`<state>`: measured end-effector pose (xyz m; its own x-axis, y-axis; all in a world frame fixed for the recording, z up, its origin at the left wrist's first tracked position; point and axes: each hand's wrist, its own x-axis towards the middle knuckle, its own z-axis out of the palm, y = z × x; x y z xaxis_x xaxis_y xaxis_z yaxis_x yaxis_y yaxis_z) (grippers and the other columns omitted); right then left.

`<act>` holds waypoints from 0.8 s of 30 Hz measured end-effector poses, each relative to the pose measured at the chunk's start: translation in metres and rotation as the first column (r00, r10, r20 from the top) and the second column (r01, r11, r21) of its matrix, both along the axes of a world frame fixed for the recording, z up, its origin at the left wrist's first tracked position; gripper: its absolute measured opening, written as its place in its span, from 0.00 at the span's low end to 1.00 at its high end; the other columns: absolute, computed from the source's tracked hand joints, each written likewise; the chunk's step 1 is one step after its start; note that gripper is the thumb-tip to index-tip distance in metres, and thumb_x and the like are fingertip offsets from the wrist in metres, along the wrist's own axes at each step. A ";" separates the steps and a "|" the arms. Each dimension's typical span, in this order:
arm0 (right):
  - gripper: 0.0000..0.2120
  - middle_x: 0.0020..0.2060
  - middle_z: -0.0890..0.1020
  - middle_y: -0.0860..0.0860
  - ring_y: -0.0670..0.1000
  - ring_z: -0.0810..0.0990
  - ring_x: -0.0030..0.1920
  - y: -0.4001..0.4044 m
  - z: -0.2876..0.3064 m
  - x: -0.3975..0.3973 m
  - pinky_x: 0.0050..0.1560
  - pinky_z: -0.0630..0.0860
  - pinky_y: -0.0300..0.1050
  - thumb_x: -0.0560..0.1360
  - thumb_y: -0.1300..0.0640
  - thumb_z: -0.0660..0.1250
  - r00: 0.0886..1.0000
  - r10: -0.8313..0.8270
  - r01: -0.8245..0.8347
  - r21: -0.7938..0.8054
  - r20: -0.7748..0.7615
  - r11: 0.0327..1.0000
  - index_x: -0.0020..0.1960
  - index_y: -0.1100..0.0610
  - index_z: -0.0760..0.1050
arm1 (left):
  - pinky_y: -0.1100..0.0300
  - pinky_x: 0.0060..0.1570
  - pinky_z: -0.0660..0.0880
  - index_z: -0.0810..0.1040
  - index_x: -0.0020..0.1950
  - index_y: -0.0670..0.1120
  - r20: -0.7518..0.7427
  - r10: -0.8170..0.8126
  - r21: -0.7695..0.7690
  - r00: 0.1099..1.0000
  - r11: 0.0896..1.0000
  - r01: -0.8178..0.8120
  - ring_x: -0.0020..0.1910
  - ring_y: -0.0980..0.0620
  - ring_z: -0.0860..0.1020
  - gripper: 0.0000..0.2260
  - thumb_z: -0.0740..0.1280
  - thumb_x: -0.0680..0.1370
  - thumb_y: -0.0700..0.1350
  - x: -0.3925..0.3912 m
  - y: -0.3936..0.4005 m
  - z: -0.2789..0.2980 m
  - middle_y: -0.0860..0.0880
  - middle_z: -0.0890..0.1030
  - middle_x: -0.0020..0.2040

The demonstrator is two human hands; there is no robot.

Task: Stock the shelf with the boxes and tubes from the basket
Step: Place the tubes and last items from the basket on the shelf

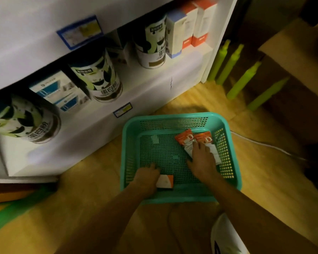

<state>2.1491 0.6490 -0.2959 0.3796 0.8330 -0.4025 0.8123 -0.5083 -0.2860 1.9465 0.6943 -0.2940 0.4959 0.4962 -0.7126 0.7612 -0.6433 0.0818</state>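
Wooden flooring carries a teal basket (180, 196) below a white shelf (151, 83) stocked with green-and-black cans (97, 79) printed "蛋白粉" and orange-and-white boxes (200, 24) at 1 o'clock. Inside the basket, two orange-and-white tubes (200, 139) marked "D" lie at 2 o'clock, long axes running from 11 to 5 o'clock, orange ends toward the shelf. The right hand (203, 159) rests flat on them, fingers spread. The left hand (147, 176), at 7 o'clock, grips a small orange-and-white box (166, 181).
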 end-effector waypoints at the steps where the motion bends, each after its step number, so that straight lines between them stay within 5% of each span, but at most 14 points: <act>1: 0.34 0.69 0.69 0.58 0.59 0.69 0.66 0.000 -0.003 0.000 0.65 0.71 0.56 0.73 0.52 0.71 1.000 -0.001 0.001 0.013 0.010 1.000 0.74 0.57 0.60 | 0.47 0.62 0.73 0.69 0.71 0.46 0.005 -0.010 0.015 1.000 1.000 0.010 0.64 0.42 0.73 0.24 0.69 0.77 0.49 0.000 0.001 -0.003 0.42 0.71 0.68; 6: 0.34 0.68 0.70 0.58 0.59 0.69 0.66 0.004 -0.012 0.003 0.64 0.72 0.56 0.72 0.53 0.72 0.999 -0.017 0.016 0.013 0.034 1.000 0.74 0.57 0.62 | 0.48 0.60 0.74 0.68 0.72 0.47 0.086 -0.007 0.008 0.996 1.000 0.006 0.63 0.43 0.74 0.28 0.70 0.76 0.54 -0.003 0.006 -0.008 0.43 0.72 0.67; 11: 0.35 0.68 0.69 0.58 0.59 0.70 0.66 0.005 -0.014 -0.003 0.62 0.74 0.56 0.72 0.55 0.73 0.999 -0.053 0.053 0.007 -0.005 0.999 0.74 0.57 0.61 | 0.50 0.58 0.76 0.74 0.66 0.49 0.191 0.167 -0.022 0.967 0.986 -0.165 0.60 0.44 0.77 0.25 0.72 0.73 0.57 -0.012 0.009 -0.010 0.46 0.77 0.62; 17: 0.28 0.59 0.76 0.55 0.58 0.76 0.60 0.000 -0.014 -0.008 0.58 0.76 0.56 0.68 0.56 0.75 0.982 -0.142 0.147 0.030 -0.124 0.989 0.65 0.55 0.69 | 0.51 0.51 0.79 0.76 0.56 0.51 0.298 0.486 -0.135 0.821 0.873 -0.468 0.51 0.51 0.78 0.17 0.71 0.73 0.57 -0.022 0.015 -0.007 0.51 0.79 0.54; 24: 0.28 0.55 0.79 0.55 0.58 0.79 0.56 -0.011 -0.001 -0.015 0.55 0.78 0.55 0.64 0.52 0.78 0.946 -0.221 0.224 -0.017 -0.236 0.975 0.60 0.55 0.72 | 0.59 0.44 0.73 0.75 0.61 0.49 0.344 0.556 -0.153 0.757 0.829 -0.538 0.50 0.51 0.79 0.20 0.71 0.75 0.58 -0.031 0.021 0.024 0.51 0.80 0.53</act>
<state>2.1338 0.6382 -0.2970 0.4516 0.7426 -0.4946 0.5883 -0.6646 -0.4606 1.9156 0.7156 -0.2696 0.3721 0.7359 -0.5657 0.8923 -0.1158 0.4363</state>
